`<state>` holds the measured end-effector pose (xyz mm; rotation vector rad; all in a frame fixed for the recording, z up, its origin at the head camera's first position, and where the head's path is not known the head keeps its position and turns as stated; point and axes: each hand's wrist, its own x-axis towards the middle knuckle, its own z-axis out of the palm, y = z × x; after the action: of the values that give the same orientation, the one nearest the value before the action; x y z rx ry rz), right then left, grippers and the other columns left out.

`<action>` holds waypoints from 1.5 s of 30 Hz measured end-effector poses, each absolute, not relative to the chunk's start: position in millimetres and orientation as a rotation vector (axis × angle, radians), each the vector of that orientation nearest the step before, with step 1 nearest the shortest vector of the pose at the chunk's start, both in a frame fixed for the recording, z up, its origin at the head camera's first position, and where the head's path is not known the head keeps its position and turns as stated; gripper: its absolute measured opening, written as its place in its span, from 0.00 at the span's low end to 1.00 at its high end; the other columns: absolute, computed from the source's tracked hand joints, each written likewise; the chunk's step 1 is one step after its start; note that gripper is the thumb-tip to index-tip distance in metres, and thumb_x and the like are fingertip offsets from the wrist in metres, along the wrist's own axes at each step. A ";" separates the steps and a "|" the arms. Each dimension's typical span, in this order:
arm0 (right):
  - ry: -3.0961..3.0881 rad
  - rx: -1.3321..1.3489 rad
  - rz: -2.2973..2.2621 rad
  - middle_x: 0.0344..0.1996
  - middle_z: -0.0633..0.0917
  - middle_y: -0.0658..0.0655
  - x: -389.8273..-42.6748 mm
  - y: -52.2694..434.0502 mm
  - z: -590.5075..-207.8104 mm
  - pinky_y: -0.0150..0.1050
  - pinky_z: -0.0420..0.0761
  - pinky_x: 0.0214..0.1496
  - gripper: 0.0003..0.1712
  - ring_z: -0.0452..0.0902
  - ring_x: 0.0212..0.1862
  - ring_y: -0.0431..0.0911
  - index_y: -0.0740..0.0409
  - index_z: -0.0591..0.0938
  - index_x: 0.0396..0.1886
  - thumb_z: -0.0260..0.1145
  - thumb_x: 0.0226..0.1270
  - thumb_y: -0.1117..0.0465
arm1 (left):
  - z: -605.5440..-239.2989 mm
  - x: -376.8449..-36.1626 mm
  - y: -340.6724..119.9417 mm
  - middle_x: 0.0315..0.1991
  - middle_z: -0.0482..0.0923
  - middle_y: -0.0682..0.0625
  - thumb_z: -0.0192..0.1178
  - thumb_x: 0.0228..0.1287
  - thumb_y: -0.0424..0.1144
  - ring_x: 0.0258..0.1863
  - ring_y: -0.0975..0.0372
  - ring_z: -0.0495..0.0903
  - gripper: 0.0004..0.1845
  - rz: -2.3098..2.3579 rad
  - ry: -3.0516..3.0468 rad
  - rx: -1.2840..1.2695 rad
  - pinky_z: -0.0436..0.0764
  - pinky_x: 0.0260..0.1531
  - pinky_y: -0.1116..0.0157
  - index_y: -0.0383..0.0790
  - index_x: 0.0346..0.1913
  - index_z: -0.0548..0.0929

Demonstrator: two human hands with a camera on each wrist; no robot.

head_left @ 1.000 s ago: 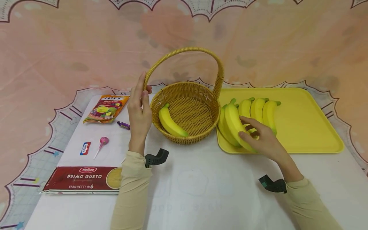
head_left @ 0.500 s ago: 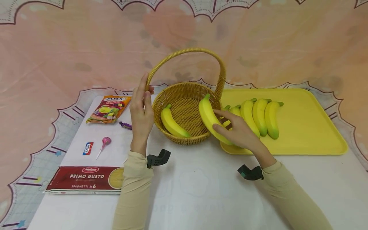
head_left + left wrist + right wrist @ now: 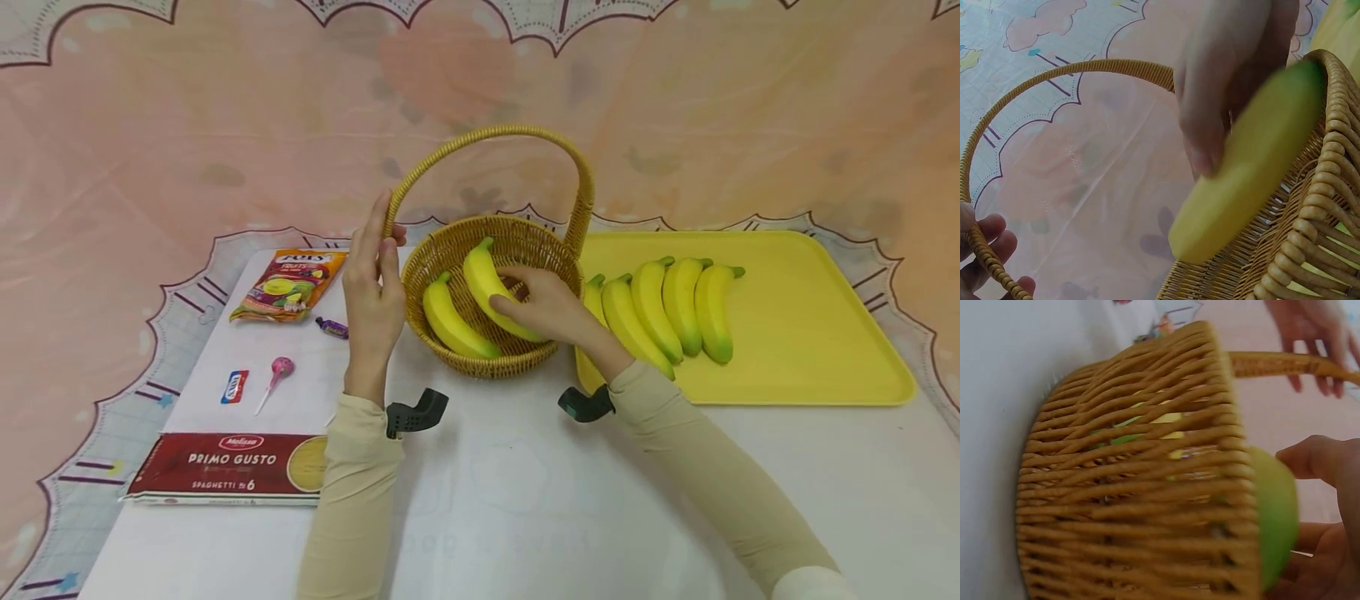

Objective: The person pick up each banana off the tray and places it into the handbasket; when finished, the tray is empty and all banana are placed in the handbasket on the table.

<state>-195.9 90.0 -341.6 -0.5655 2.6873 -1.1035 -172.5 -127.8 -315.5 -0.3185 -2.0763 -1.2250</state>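
One banana (image 3: 491, 287) is going into the basket (image 3: 525, 360), gripped by the right hand (image 3: 547, 308); it should settle right of the lying banana (image 3: 450, 321) before release, while the left hand (image 3: 375, 296) is pinching the handle (image 3: 393, 200), steadying it.

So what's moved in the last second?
The right hand lifted one banana off the tray and carried it left into the basket, grip kept. The left hand stays on the handle; the other bananas haven't moved.
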 end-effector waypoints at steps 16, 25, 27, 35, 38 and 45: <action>2.617 -0.485 -0.838 0.61 0.75 0.58 -213.0 53.2 -363.9 0.46 0.70 0.64 0.35 0.71 0.61 0.50 0.56 0.63 0.70 0.58 0.67 0.48 | -316.9 -174.2 -129.2 0.42 0.77 0.41 0.44 0.74 0.37 0.45 0.57 0.74 0.22 -1.231 -2.062 -0.332 0.73 0.46 0.64 0.50 0.69 0.67; 2.757 -0.483 -1.127 0.48 0.81 0.56 -199.0 81.9 -352.3 0.43 0.78 0.48 0.26 0.78 0.48 0.48 0.58 0.72 0.62 0.57 0.68 0.51 | -317.5 -174.2 -126.0 0.41 0.76 0.40 0.44 0.74 0.36 0.44 0.56 0.75 0.22 -1.215 -2.054 -0.326 0.72 0.43 0.65 0.49 0.69 0.67; 2.789 -0.476 -1.213 0.48 0.81 0.55 -195.1 93.5 -349.7 0.42 0.78 0.46 0.25 0.77 0.46 0.47 0.57 0.74 0.61 0.57 0.68 0.52 | -317.5 -174.7 -126.6 0.41 0.76 0.41 0.44 0.74 0.36 0.44 0.57 0.75 0.22 -1.208 -2.049 -0.320 0.72 0.44 0.65 0.49 0.68 0.67; 2.879 -0.382 -1.501 0.48 0.81 0.57 -181.0 144.7 -347.2 0.44 0.76 0.49 0.19 0.77 0.48 0.49 0.57 0.77 0.57 0.55 0.71 0.55 | -316.2 -174.8 -128.2 0.41 0.77 0.41 0.44 0.74 0.36 0.44 0.58 0.75 0.22 -1.211 -2.040 -0.312 0.73 0.45 0.65 0.51 0.68 0.68; 2.917 -0.345 -1.552 0.48 0.81 0.59 -176.8 164.7 -347.6 0.43 0.74 0.49 0.20 0.76 0.49 0.50 0.59 0.76 0.56 0.54 0.72 0.54 | -315.3 -174.2 -128.0 0.40 0.76 0.41 0.44 0.74 0.36 0.43 0.59 0.74 0.22 -1.215 -2.038 -0.308 0.72 0.43 0.67 0.51 0.68 0.68; 3.029 -0.101 -1.508 0.51 0.79 0.59 -169.8 223.9 -352.4 0.29 0.70 0.46 0.22 0.74 0.51 0.50 0.59 0.75 0.58 0.53 0.71 0.52 | -315.0 -175.2 -125.8 0.39 0.76 0.41 0.45 0.74 0.36 0.42 0.59 0.74 0.22 -1.213 -2.037 -0.305 0.71 0.42 0.68 0.51 0.68 0.68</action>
<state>-169.8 223.9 -352.4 -0.1011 3.0287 -1.5083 -175.2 -125.8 -315.0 -0.3050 -2.0369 -1.2134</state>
